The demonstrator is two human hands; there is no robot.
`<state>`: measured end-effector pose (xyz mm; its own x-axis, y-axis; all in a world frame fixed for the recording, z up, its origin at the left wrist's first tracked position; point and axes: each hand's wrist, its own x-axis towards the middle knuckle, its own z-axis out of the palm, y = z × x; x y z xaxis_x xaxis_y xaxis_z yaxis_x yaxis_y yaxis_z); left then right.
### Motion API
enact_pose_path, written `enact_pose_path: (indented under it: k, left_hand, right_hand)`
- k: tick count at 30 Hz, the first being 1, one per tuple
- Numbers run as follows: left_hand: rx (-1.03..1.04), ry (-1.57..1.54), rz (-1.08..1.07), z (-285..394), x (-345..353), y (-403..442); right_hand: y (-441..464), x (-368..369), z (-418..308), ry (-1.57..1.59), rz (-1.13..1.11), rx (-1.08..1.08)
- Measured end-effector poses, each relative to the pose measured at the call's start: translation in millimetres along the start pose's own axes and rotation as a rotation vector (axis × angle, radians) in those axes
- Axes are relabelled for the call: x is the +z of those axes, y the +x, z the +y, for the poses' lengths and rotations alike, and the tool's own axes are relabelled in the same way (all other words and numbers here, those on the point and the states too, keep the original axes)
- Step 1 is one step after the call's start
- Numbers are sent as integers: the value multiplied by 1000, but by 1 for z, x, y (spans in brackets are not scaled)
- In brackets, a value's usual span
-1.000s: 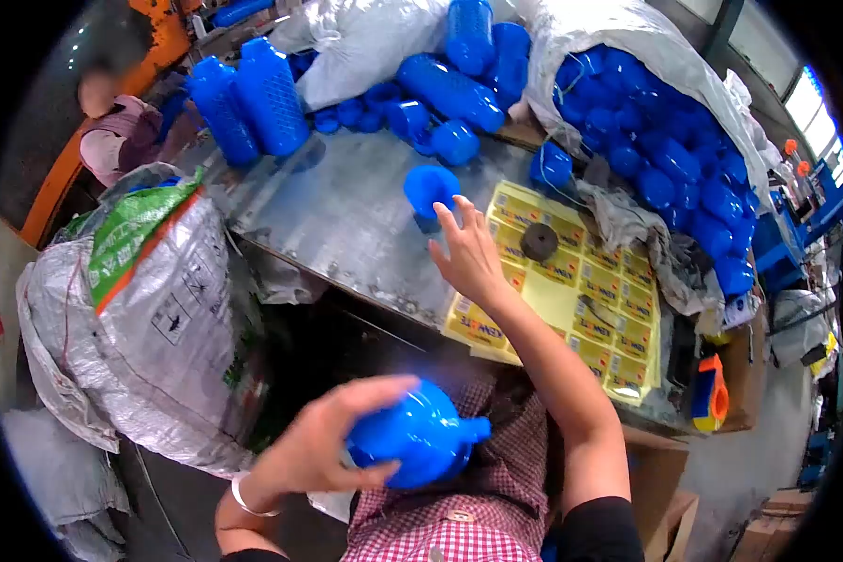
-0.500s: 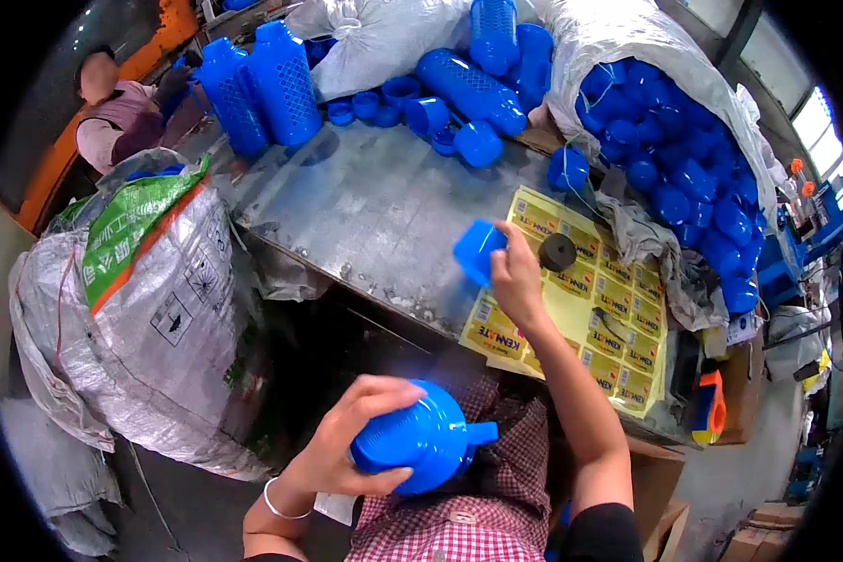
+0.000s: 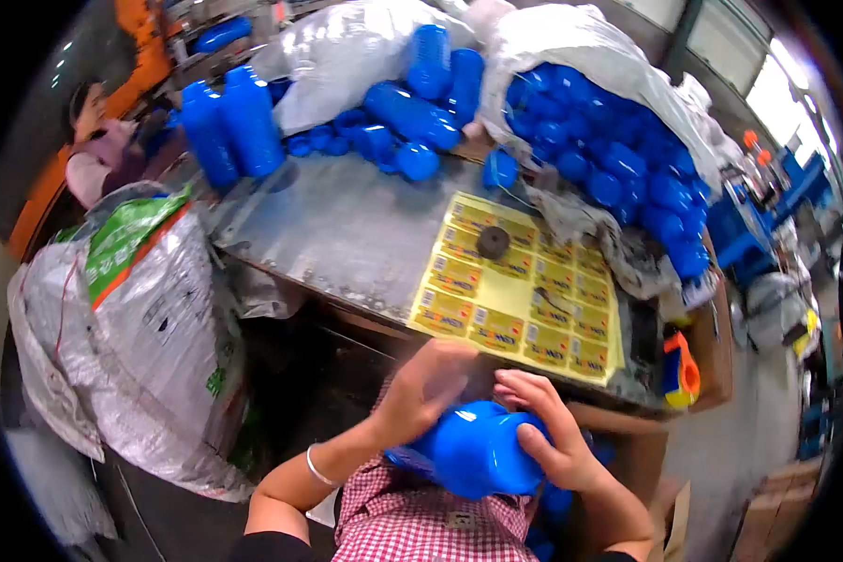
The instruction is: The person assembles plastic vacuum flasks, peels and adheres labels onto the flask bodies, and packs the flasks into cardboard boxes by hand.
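Both bare hands are down in front of the red-and-white checked apron (image 3: pixel 393 529), at a glossy blue plastic bottle (image 3: pixel 448 438) lying on its side just above the lap, near the front edge of the grey metal worktable (image 3: pixel 347 215). And here's the right hand (image 3: pixel 564 438), clamped on a smooth, rounded blue plastic cup (image 3: pixel 504 451) at the bottle's right-hand end, thumb pressed to its side, fingers over the top! How far the cup sits over that end, I can't tell.

Over to the left hand (image 3: pixel 429 386), a white bangle (image 3: pixel 317 465) on its wrist: it's a blur above the bottle, and whether it grips or merely brushes it, I can't tell.

Up on the worktable, a yellow sheet of printed labels (image 3: pixel 501 300) lies flat, a dark round disc (image 3: pixel 493 243) resting on it. A crumpled grey rag (image 3: pixel 581 215) sits just beside, below a big whitish plastic sack (image 3: pixel 581 37) full of blue plastic pieces (image 3: pixel 618 169). Far left, two tall blue plastic bottles (image 3: pixel 253 122) stand side by side!
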<state>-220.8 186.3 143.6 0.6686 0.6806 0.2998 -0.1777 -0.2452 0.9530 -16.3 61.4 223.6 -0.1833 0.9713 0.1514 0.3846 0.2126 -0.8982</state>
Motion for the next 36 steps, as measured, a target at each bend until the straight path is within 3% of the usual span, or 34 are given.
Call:
enact_pose_path:
  k: [1, 3, 5, 6, 7, 9, 11, 13, 14, 15, 17, 18, 20, 21, 23, 24, 25, 27, 29, 31, 33, 35, 36]
  left_hand:
    - [18, 114, -87, -14, 4, 10]
    - [-216, -143, -546, -47, 17, 28]
    - [-384, -123, -1127, -69, 38, 36]
    - [-770, -95, -1274, -57, 45, 37]
    - [-806, -46, -1288, -77, 48, 29]
    - [-512, -49, -1118, -90, 45, 28]
    - [-523, -328, -405, -62, 25, 6]
    - [-552, -110, 54, -45, 35, -39]
    - [-475, 42, 45, -22, 62, -59]
    - [-298, 217, 22, -25, 92, -83]
    - [-301, 294, 122, -29, 113, -93]
    - [-340, 214, 184, -30, 106, -86]
    - [-443, 22, 277, -8, 78, -57]
    - [-334, 53, 285, 5, 62, -46]
    - [106, 155, 350, 25, 37, -31]
    - [215, 180, 223, 35, 21, -25]
    - [321, 208, 91, 40, 9, -17]
    - [438, 254, -86, 20, 5, 1]
    - [519, 432, -222, -28, 2, 0]
    - [466, 525, -303, -72, -5, -19]
    - [351, 427, -269, -67, -15, -22]
    - [301, 432, 83, -63, -28, 8]
    - [210, 421, 174, -60, -38, 33]
  right_hand:
    - [-7, -2, 3, -238, -23, -162]
    - [-10, 5, -5, -498, -208, -646]
    - [-17, 24, -35, -526, -339, -677]
    - [-18, 27, -35, -591, -318, -718]
    - [-21, 29, -32, -657, -295, -761]
    - [-34, 22, -18, -734, -172, -682]
    - [-46, 5, -5, -708, 116, -306]
    - [-47, -24, 26, -628, 324, 255]
    - [-50, -36, 48, -677, 341, 525]
    - [-49, -44, 55, -762, 250, 662]
    - [-45, -54, 48, -759, 61, 778]
    - [-40, -62, 32, -761, 54, 783]
    - [-28, -76, -4, -421, -179, 758]
    - [-27, -80, 4, -426, -186, 763]
    - [-23, -88, 28, 235, -168, 379]
    - [-7, -86, 29, 347, -19, 475]
    - [13, -82, 55, 145, 139, 427]
    - [54, -81, 127, -640, 432, 162]
    - [70, -77, 206, -801, 549, 228]
    - [72, -75, 263, -1173, 756, 197]
    - [82, -75, 242, -1031, 689, 233]
    - [94, -62, 229, -390, 597, 304]
    - [105, -57, 246, -439, 607, 189]
